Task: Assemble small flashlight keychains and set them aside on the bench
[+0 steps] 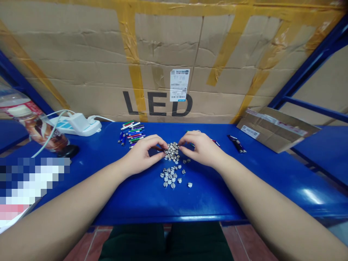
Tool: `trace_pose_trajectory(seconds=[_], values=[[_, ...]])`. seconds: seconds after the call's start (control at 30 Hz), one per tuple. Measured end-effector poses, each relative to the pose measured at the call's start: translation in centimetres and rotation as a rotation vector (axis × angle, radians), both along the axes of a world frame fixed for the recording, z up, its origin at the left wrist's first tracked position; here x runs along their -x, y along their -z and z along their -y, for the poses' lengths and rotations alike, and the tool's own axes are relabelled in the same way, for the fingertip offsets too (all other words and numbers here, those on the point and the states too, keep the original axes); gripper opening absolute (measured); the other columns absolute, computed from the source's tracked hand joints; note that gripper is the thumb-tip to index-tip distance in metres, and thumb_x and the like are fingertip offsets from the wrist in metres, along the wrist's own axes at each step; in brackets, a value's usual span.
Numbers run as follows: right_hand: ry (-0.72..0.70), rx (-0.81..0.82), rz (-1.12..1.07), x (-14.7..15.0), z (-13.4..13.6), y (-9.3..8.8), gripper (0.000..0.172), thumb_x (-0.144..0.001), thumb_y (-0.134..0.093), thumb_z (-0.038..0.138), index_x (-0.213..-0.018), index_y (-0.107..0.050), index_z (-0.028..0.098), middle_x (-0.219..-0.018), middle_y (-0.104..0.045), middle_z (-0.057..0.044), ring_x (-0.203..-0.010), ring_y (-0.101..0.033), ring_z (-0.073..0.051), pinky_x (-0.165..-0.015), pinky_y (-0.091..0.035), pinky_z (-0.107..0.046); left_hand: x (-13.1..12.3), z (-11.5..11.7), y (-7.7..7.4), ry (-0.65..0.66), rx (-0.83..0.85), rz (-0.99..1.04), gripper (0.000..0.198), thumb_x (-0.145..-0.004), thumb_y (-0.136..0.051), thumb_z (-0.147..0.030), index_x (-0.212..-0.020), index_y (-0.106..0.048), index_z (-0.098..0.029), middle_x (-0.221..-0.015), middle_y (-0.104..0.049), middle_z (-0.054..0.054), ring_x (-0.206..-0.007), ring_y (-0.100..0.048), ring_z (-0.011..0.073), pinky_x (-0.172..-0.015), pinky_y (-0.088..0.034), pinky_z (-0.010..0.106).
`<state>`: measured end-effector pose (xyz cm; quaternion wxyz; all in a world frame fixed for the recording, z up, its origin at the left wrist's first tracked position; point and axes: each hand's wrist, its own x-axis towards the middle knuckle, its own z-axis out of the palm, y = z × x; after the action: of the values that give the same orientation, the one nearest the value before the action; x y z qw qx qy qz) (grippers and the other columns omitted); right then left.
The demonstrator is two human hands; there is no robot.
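My left hand (148, 154) is at the left edge of a heap of small round silver discs (173, 149) that look like button cells. Its thumb and forefinger are pinched on one such disc (166, 151). On the heap's right side is my right hand (199, 146), thumb and fingertips drawn close together; whatever sits between them is too small to make out. Nearer to me lies a loose group of short silver metal pieces (170, 176), some with a visible slot. One more metal piece (190, 185) lies apart at the right.
Several coloured metal tubes (134, 134) lie behind my left hand. A white power strip (78, 124) and a brown drink bottle (43, 130) are at the left. Dark pen-like items (237, 144) and a cardboard box (274, 128) are at the right. A large taped carton (163, 47) stands behind the blue table (130, 203).
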<state>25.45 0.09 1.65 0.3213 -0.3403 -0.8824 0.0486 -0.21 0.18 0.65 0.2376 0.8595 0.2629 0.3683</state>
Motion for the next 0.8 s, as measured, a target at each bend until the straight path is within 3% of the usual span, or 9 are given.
trace_pose_trajectory(seconds=[0.1, 0.3, 0.37, 0.5, 0.57, 0.8], values=[[0.032, 0.083, 0.105, -0.8, -0.3, 0.0, 0.007, -0.092, -0.066, 0.019, -0.094, -0.072, 0.019, -0.095, -0.074, -0.007, -0.092, -0.067, -0.023, -0.089, -0.050, -0.039, 0.0, -0.1, 0.1, 0.003, -0.035, 0.006, 0.009, -0.092, -0.067, -0.015, -0.100, -0.069, -0.018, -0.101, -0.069, 0.005, -0.096, -0.068, 0.0168, -0.088, -0.063, 0.033], [-0.083, 0.124, -0.102, 0.3, 0.8, -0.5, 0.005, -0.093, -0.064, 0.021, -0.092, -0.069, 0.019, -0.090, -0.073, -0.005, -0.083, -0.066, -0.018, -0.081, -0.052, -0.034, 0.1, -0.2, 0.0, -0.034, -0.072, -0.058, 0.013, -0.093, -0.068, -0.019, -0.105, -0.071, -0.019, -0.100, -0.071, 0.005, -0.089, -0.068, 0.0166, -0.079, -0.059, 0.030], [-0.050, 0.301, -0.187, 1.2, 0.9, -0.4, 0.007, -0.093, -0.063, 0.020, -0.091, -0.069, 0.018, -0.084, -0.072, -0.004, -0.074, -0.066, -0.017, -0.073, -0.053, -0.032, 0.2, -0.2, 0.0, -0.061, -0.098, -0.077, 0.015, -0.094, -0.068, -0.019, -0.109, -0.072, -0.019, -0.100, -0.071, 0.005, -0.089, -0.068, 0.0171, -0.080, -0.058, 0.032], [-0.069, 1.015, -0.500, 2.6, 0.6, 0.4, 0.015, -0.099, -0.053, 0.018, -0.099, -0.068, 0.016, -0.082, -0.074, -0.005, -0.068, -0.071, -0.015, -0.068, -0.060, -0.030, 0.0, -0.6, 0.2, -0.074, -0.252, -0.128, 0.019, -0.097, -0.063, -0.016, -0.113, -0.073, -0.019, -0.103, -0.068, 0.007, -0.096, -0.065, 0.0198, -0.088, -0.054, 0.037], [-0.088, 1.250, -0.644, 3.0, 0.3, 0.8, 0.017, -0.101, -0.051, 0.015, -0.098, -0.068, 0.014, -0.083, -0.076, -0.007, -0.071, -0.075, -0.015, -0.073, -0.063, -0.029, -0.2, -0.8, 0.4, -0.062, -0.345, -0.170, 0.020, -0.099, -0.060, -0.014, -0.114, -0.072, -0.019, -0.104, -0.067, 0.008, -0.097, -0.062, 0.0209, -0.089, -0.053, 0.039], [-0.141, 1.438, -0.781, 2.5, 0.1, 1.1, 0.017, -0.099, -0.055, 0.005, -0.097, -0.072, 0.011, -0.085, -0.078, -0.010, -0.076, -0.077, -0.014, -0.083, -0.065, -0.028, -0.8, -0.9, 0.2, -0.027, -0.633, -0.196, 0.022, -0.101, -0.056, -0.012, -0.115, -0.072, -0.018, -0.104, -0.069, 0.010, -0.102, -0.058, 0.0234, -0.091, -0.053, 0.042]])
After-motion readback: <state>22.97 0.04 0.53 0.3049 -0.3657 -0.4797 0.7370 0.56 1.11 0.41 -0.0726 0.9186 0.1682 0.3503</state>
